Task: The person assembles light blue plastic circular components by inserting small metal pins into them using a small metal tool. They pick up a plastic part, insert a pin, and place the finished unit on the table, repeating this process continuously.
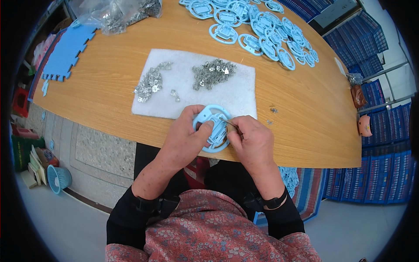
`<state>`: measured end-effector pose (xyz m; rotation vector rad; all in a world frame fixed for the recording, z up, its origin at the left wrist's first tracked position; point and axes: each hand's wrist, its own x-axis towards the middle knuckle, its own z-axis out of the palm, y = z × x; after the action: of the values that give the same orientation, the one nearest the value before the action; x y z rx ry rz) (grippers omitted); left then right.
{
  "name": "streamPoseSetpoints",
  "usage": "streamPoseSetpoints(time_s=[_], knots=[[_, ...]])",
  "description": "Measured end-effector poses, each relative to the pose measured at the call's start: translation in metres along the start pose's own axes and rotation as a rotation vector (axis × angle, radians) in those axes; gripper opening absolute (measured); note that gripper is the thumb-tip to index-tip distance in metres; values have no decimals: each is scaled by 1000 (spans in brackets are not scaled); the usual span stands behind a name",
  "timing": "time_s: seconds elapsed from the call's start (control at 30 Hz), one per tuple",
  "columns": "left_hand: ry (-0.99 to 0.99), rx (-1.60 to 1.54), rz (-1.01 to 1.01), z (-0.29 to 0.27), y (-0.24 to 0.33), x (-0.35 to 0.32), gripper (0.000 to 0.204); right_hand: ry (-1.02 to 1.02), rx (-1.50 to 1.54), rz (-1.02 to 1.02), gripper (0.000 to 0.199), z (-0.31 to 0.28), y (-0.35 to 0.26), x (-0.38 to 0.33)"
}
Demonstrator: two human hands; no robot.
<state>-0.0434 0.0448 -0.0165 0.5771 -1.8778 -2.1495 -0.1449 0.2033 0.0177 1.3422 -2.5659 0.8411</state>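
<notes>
My left hand is closed on the left side of a light blue plastic steering wheel, its thumb over the inner part. The wheel is held above the table's near edge, close to a white padded sheet. My right hand pinches a thin metal tool, perhaps tweezers, whose tip meets the wheel's centre; the fingers hide most of it. On the sheet lie a left pile of small metal pieces, a right pile of small metal pieces and a small cluster of pieces between them.
Many more blue steering wheels are heaped at the far right of the wooden table. A clear bag of metal pieces and a blue foam mat lie far left. Loose metal bits sit right of the sheet.
</notes>
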Motion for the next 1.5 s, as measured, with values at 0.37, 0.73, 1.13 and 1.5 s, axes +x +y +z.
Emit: streamPoseSetpoints(time_s=[0.37, 0.73, 1.13, 1.5], knots=[[-70, -108, -70, -3, 4, -1, 44, 106, 396, 260, 28, 2, 4, -13], [-236, 472, 375, -6, 38, -33, 64, -303, 1369, 711, 24, -10, 7, -33], [-341, 276, 272, -14, 8, -31, 44, -294, 1510, 782, 21, -12, -11, -41], [-417, -786, -421, -25, 10, -33, 35, -173, 870, 264, 29, 5, -27, -14]])
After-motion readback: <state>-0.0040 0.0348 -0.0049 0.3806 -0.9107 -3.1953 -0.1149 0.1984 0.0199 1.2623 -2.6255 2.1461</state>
